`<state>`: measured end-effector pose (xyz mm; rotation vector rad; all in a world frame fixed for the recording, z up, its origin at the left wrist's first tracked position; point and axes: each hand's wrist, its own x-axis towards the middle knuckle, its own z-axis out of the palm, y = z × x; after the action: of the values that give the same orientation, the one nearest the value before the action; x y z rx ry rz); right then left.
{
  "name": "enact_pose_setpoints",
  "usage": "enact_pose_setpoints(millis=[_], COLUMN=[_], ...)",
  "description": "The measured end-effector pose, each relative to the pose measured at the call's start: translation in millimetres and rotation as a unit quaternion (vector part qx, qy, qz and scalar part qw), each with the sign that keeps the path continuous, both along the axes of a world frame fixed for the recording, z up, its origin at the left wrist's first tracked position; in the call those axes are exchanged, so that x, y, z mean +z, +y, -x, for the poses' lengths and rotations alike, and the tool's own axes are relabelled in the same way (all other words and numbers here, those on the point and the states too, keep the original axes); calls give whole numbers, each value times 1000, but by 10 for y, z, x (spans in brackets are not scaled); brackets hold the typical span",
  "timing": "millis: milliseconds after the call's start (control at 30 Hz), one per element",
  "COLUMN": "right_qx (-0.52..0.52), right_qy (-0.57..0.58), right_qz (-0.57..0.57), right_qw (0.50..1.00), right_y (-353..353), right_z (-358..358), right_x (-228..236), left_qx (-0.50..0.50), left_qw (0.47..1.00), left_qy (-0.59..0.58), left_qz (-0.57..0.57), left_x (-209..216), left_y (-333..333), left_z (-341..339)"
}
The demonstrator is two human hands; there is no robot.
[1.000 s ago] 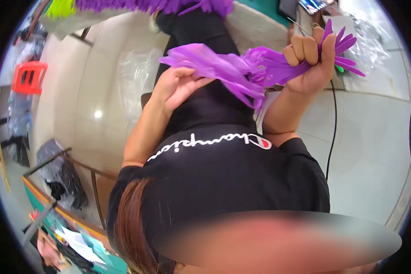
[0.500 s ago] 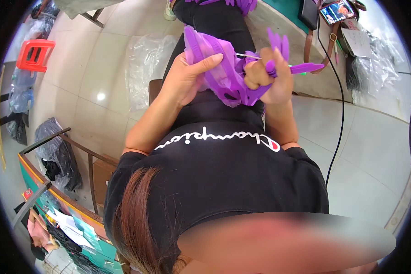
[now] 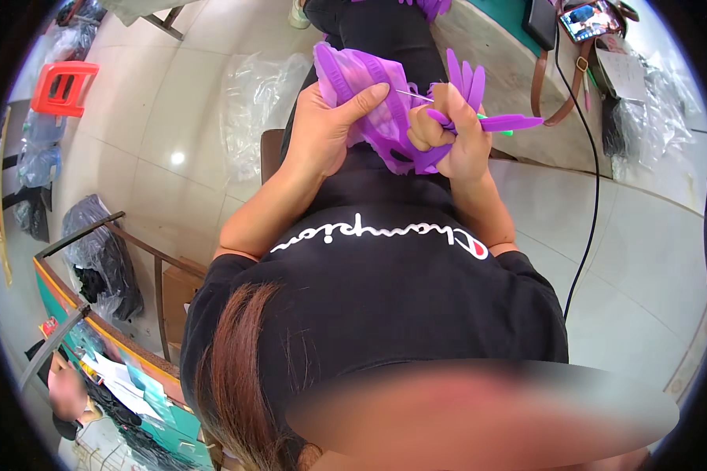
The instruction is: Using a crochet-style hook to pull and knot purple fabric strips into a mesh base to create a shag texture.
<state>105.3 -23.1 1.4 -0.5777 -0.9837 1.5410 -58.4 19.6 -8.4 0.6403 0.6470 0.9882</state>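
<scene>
- Tiled floor (image 3: 644,228) all round; black-clad lap (image 3: 404,51) at 12 o'clock;
- Purple cloth (image 3: 389,133) at 12 o'clock, above the lap;
- Left hand (image 3: 322,129), just before 12, pinches the cloth, thumb on top;
- Right hand (image 3: 459,137), towards 1, is closed round purple strips (image 3: 467,82) and a thin rod (image 3: 415,96) aimed at the cloth; whether its tip enters, I cannot tell;
- Step in hand, seemingly: working rod against cloth; next move likely calls for taut cloth, careful tip;
- Farther: clear plastic (image 3: 259,118), 11; red stool (image 3: 64,89), 10.
</scene>
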Motion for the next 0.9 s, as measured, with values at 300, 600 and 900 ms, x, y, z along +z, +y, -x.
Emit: enact_pose_setpoints(millis=[300,600,900], right_qx=[-384,-95,-83], right_qy=[-367,60,-471], right_qz=[-68,61,-220], right_qw=[845,992,850], right_y=[149,821,-16], right_z=[-95,-1187,-111], right_x=[169,390,220], left_qx=[-68,-344,-38], left_qw=[996,932,999], left_qy=[39,-113,-36], left_qz=[-51,-23,-8], left_x=[-47,17,-8], left_y=[50,187,58], left_z=[74,324,47])
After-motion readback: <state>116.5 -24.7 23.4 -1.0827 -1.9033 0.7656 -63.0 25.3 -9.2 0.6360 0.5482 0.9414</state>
